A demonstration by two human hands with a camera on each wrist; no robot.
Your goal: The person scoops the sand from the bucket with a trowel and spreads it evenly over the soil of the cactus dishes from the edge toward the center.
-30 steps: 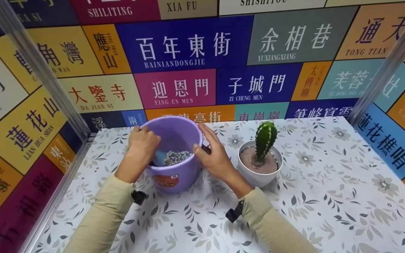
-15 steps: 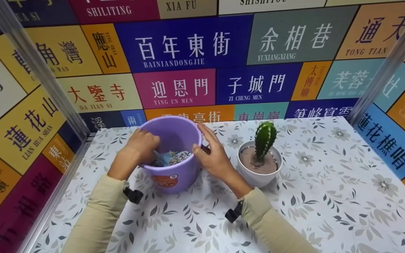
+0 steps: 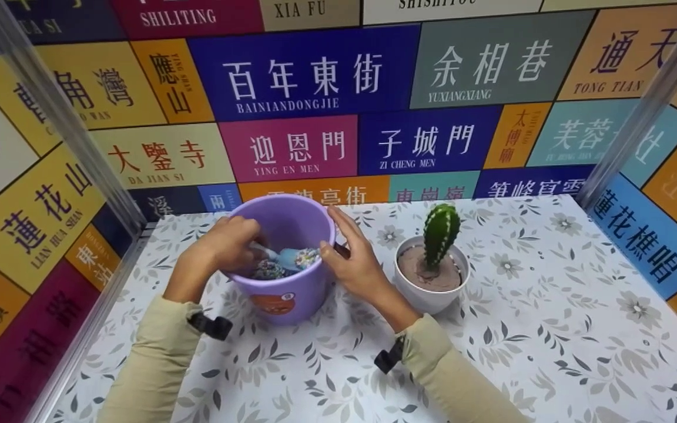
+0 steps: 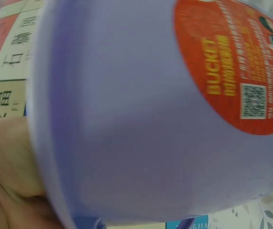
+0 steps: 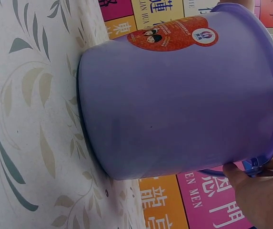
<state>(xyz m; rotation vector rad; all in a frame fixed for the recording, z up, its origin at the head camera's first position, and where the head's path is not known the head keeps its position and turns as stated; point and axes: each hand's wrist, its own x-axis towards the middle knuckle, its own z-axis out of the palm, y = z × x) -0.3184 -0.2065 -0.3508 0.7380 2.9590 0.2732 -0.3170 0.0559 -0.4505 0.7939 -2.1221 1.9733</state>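
In the head view, a purple bucket (image 3: 312,291) stands on the table with multicoloured gravel (image 3: 268,271) inside. My left hand (image 3: 228,244) reaches over its left rim and grips a small shovel by the handle; the pale blue blade (image 3: 289,258) lies in the gravel. Those fingertips are partly hidden inside the bucket. On the opposite side, my right hand (image 3: 357,258) holds the bucket near its rim, thumb towards me. The right wrist view shows this thumb and fingers by the bucket's handle joint (image 5: 255,167). Mostly bucket wall (image 4: 126,119) fills the left wrist view.
To the right of the bucket stands a white pot (image 3: 431,298) with a green cactus (image 3: 441,235) in brown filling. A floral cloth (image 3: 526,329) covers the table. Behind it rises a wall of coloured name signs (image 3: 303,70), with clear posts at both sides.
My left hand has moved down into the bucket and its wrist has swung left. The shovel blade has shifted right through the gravel. My right hand stays on the bucket.
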